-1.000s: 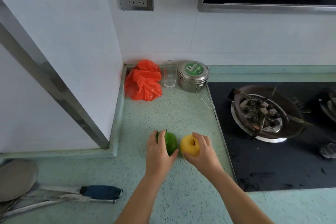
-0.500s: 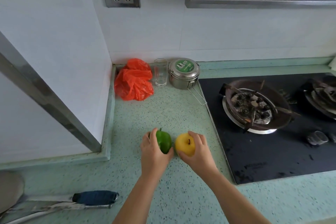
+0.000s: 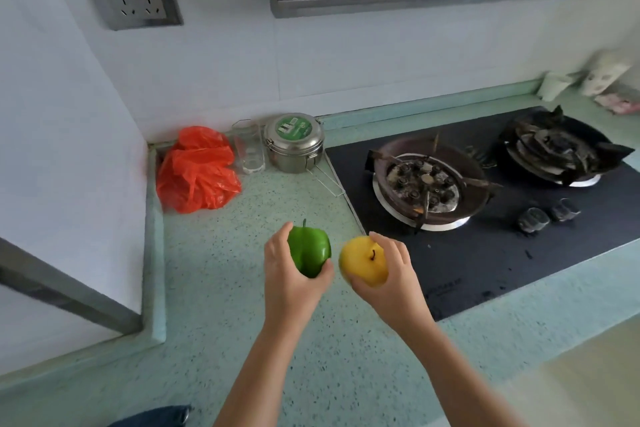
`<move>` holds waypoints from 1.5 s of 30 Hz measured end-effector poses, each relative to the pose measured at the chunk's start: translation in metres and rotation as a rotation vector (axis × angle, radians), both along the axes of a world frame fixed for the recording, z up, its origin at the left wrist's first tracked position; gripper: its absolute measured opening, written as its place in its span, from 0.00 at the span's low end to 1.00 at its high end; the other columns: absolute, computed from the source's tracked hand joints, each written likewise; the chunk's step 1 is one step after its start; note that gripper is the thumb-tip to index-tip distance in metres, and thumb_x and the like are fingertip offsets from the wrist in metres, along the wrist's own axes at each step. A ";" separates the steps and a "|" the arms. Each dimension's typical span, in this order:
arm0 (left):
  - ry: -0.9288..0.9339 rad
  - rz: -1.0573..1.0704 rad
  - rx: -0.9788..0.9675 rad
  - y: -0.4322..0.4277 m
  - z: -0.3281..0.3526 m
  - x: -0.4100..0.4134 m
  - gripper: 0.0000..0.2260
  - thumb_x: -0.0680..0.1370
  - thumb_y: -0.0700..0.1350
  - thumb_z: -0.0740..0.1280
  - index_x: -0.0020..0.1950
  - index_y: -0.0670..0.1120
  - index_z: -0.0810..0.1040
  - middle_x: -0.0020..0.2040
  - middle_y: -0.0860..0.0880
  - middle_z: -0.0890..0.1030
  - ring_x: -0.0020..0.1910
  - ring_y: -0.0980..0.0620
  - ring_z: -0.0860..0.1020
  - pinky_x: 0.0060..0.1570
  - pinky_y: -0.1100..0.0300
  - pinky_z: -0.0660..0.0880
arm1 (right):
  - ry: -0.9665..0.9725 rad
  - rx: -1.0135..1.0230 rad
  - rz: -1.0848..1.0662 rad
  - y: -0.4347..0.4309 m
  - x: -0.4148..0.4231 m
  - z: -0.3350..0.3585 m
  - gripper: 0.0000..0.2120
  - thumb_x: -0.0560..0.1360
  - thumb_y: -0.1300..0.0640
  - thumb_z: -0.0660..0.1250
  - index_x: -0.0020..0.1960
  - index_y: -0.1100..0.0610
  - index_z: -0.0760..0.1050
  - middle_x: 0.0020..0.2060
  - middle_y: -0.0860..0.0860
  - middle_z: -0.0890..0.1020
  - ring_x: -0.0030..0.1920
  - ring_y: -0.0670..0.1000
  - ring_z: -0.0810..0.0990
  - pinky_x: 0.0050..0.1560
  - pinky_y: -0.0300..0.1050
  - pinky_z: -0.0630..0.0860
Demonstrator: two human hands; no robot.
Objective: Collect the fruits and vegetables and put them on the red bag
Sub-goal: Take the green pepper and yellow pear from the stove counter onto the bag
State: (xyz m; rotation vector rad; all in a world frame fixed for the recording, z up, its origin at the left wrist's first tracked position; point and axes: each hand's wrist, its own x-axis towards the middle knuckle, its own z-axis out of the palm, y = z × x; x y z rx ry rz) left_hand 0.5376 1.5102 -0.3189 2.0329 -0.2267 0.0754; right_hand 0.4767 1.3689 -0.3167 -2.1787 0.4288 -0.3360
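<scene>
My left hand [image 3: 289, 282] grips a green bell pepper [image 3: 309, 251], held above the speckled green counter [image 3: 214, 288]. Just to its right, my right hand [image 3: 391, 282] holds a yellow apple [image 3: 363, 262] with its stem facing me. Both are lifted off the counter near its middle. The crumpled red bag [image 3: 197, 173] lies in the back left corner against the wall, well beyond both hands.
An empty glass [image 3: 248, 147] and a steel lidded tin [image 3: 294, 146] with a wire handle stand right of the bag. A black gas hob [image 3: 485, 253] with two burners fills the right side. A blue-handled tool [image 3: 156, 416] lies at the near edge.
Both hands have lifted the pepper and the apple off the counter and turned them upward. The view has swung right, so the bag and hob appear shifted.
</scene>
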 end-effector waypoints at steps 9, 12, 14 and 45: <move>-0.046 -0.299 -0.174 -0.085 0.054 -0.023 0.34 0.67 0.42 0.74 0.69 0.49 0.62 0.61 0.53 0.66 0.53 0.61 0.68 0.42 0.82 0.64 | -0.149 -0.214 -0.192 -0.063 -0.059 0.046 0.33 0.63 0.55 0.77 0.64 0.54 0.68 0.59 0.47 0.68 0.57 0.48 0.69 0.51 0.40 0.68; -0.037 -0.396 -0.217 -0.116 0.063 -0.038 0.34 0.67 0.47 0.74 0.69 0.51 0.62 0.63 0.53 0.67 0.57 0.59 0.68 0.46 0.81 0.65 | -0.175 -0.216 -0.296 -0.085 -0.087 0.057 0.32 0.62 0.53 0.76 0.64 0.52 0.68 0.58 0.45 0.67 0.56 0.46 0.69 0.50 0.36 0.66; -0.022 -0.463 -0.230 -0.137 0.069 -0.049 0.34 0.66 0.47 0.74 0.68 0.52 0.62 0.63 0.54 0.67 0.58 0.59 0.67 0.46 0.81 0.64 | -0.185 -0.223 -0.366 -0.099 -0.107 0.063 0.32 0.62 0.50 0.74 0.64 0.52 0.68 0.59 0.46 0.68 0.56 0.46 0.69 0.50 0.30 0.64; 0.106 -1.230 -0.277 -0.471 0.127 -0.373 0.34 0.60 0.58 0.69 0.65 0.59 0.64 0.57 0.60 0.70 0.52 0.67 0.71 0.40 0.79 0.69 | -0.300 -0.247 -1.141 -0.341 -0.478 0.118 0.31 0.63 0.59 0.77 0.60 0.44 0.67 0.53 0.49 0.71 0.47 0.45 0.71 0.44 0.21 0.64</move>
